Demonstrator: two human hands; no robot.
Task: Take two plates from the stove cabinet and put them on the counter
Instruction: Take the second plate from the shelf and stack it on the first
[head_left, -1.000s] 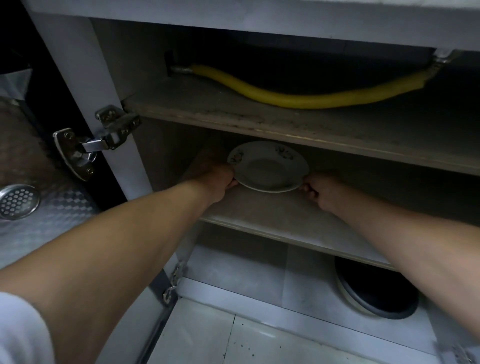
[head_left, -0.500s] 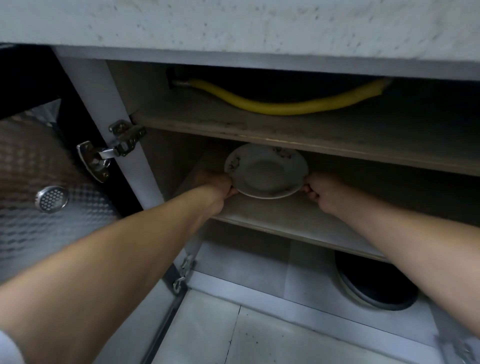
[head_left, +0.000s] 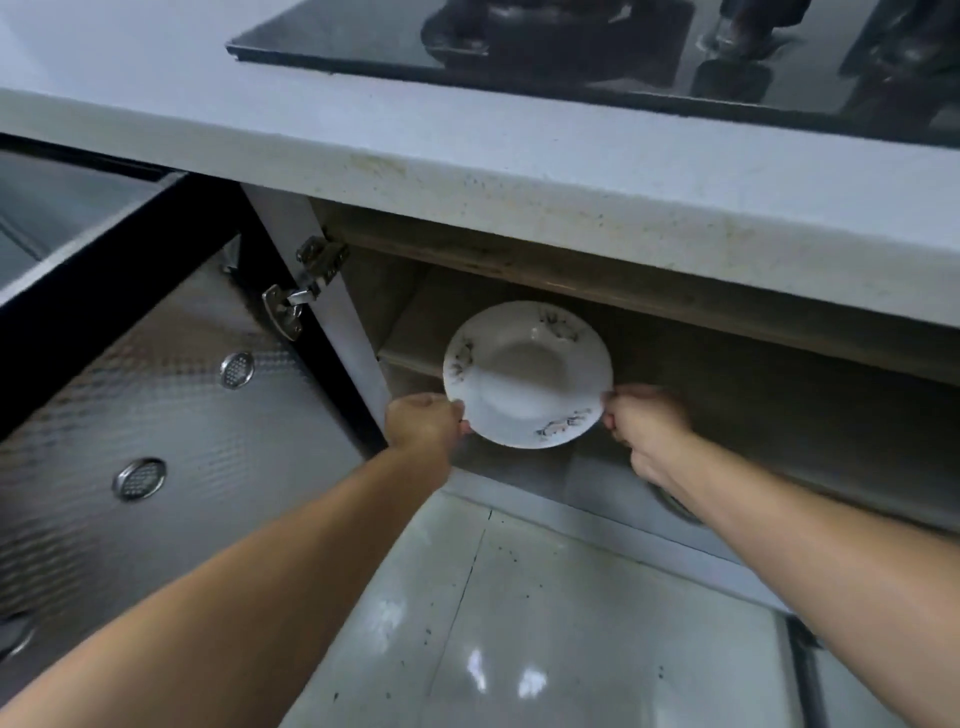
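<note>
Plate (head_left: 527, 371) pinched by both hands' fingers (head_left: 464, 427)

the left hand (head_left: 425, 423) and right hand (head_left: 645, 422) are gripping opposite rims of a white plate (head_left: 527, 373), tilting it before the open cabinet (head_left: 727, 374), below the surface (head_left: 467, 156).

We see a white plate (head_left: 527, 374) with a wide flat rim and a shallow sunken middle; dark flower-like sprigs mark the rim at the left, the far right and the near right. It is tilted, its face turned up toward us, and it sits off the shelf in front of the open stove cabinet (head_left: 727, 374), pinched at its left and right edges. Whether a second plate lies beneath it we cannot tell. The pale speckled surface (head_left: 519, 176) runs above the cabinet, its near edge stained.
</note>
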